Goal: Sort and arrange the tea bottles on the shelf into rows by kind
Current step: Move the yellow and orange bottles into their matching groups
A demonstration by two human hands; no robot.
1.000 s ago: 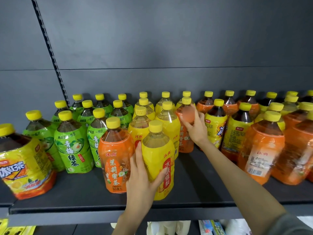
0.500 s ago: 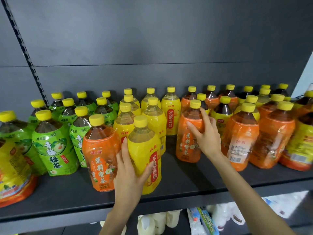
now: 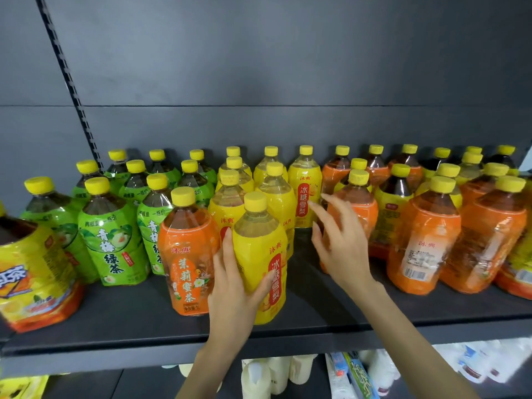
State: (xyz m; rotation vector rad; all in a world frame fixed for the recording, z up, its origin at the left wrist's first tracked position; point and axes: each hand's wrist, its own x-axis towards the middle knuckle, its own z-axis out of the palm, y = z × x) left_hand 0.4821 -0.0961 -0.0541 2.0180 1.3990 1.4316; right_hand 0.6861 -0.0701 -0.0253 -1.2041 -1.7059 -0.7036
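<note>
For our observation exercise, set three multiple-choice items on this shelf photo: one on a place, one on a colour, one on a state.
1. Where on the shelf does the front orange bottle stand?
A. Just left of the front yellow bottle
B. Behind all the yellow bottles
C. At the far right end

2. What colour are the bottle caps?
A. Green
B. Yellow
C. Orange

3. What is the left hand doing?
A. Lying flat on the shelf
B. Pulling off a cap
C. Holding the front yellow bottle

Answers: 1 A, the two stand side by side; 2 B, every cap in view is yellow; 3 C, its fingers and thumb wrap that bottle.
</note>
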